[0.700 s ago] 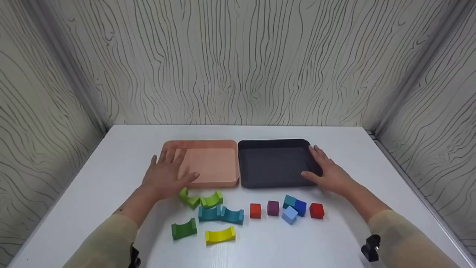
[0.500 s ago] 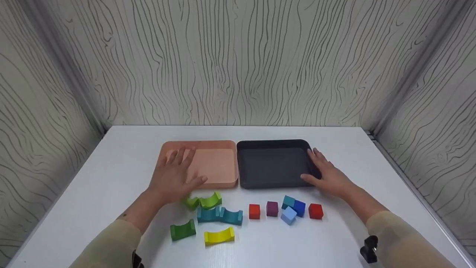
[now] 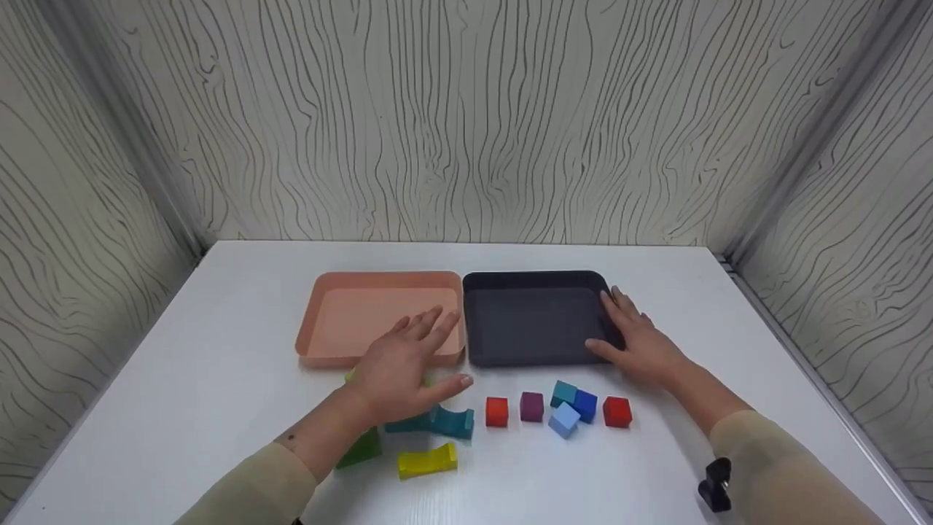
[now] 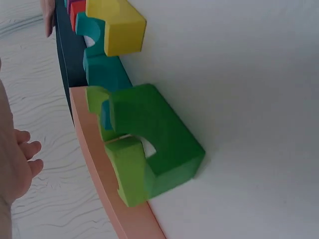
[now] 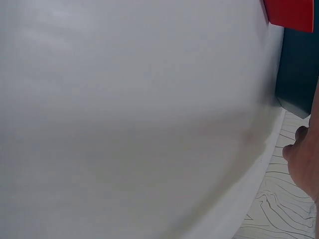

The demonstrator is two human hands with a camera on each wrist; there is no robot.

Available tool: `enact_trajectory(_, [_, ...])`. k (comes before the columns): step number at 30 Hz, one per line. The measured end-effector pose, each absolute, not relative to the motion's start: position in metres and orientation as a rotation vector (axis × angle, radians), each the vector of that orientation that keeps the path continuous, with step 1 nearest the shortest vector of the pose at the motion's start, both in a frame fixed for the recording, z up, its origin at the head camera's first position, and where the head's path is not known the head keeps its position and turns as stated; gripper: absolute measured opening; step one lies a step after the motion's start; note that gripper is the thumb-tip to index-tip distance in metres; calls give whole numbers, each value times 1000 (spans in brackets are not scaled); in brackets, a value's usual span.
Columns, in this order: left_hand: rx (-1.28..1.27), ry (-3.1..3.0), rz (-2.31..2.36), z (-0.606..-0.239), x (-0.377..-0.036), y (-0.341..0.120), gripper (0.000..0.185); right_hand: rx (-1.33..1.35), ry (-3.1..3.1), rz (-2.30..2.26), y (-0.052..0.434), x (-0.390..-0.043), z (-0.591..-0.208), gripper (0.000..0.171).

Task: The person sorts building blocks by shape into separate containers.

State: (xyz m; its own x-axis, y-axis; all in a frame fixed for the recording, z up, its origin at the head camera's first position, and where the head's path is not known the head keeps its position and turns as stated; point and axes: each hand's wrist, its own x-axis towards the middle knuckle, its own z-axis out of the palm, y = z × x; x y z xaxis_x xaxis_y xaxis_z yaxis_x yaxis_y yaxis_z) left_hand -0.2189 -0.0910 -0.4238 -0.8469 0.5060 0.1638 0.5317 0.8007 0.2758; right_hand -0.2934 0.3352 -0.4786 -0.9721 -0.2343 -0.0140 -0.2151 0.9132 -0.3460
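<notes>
My left hand (image 3: 401, 368) hovers with fingers spread over the front right of the pink tray (image 3: 307, 321) and partly covers the curved blocks. Beneath it are light green curved blocks (image 4: 127, 172), mostly hidden in the head view, and a pair of teal curved blocks (image 3: 453, 423). A dark green curved block (image 4: 164, 144) lies below the wrist, and a yellow one (image 3: 428, 461) sits nearer the front. Fingers extended, my right hand (image 3: 641, 350) is at the right edge of the black tray (image 3: 539, 362); whether it presses the rim is unclear. Neither hand holds anything.
Right of the curved blocks stand small cubes: orange-red (image 3: 497, 412), purple (image 3: 532, 407), teal (image 3: 563, 394), dark blue (image 3: 585, 405), light blue (image 3: 564, 420) and red (image 3: 617, 413). Both trays stand side by side on the white table (image 3: 248, 292). Wood-patterned panels (image 3: 466, 124) enclose it.
My left hand has moved right and toward the front, from the pink tray's left side to above the light green and teal curved blocks. The right hand has stayed by the black tray.
</notes>
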Motion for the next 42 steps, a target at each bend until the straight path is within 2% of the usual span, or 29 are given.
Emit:
enact_trajectory(8, [-1023,-2957,-531,-424,-205,-62,88,-379,3029,-490,326,-296,-481,105])
enact_trajectory(18, [-1083,-3015,-442,-439,-202,-34,69,-368,3021,-492,323,-294,-485,101])
enact_trajectory(31, [-1128,-3027,-388,-452,-208,-25,53,-263,3005,-551,325,-295,-484,120])
enact_trajectory(42, [-1113,-3083,-403,-458,-213,-16,37,-247,2988,-576,332,-294,-486,120])
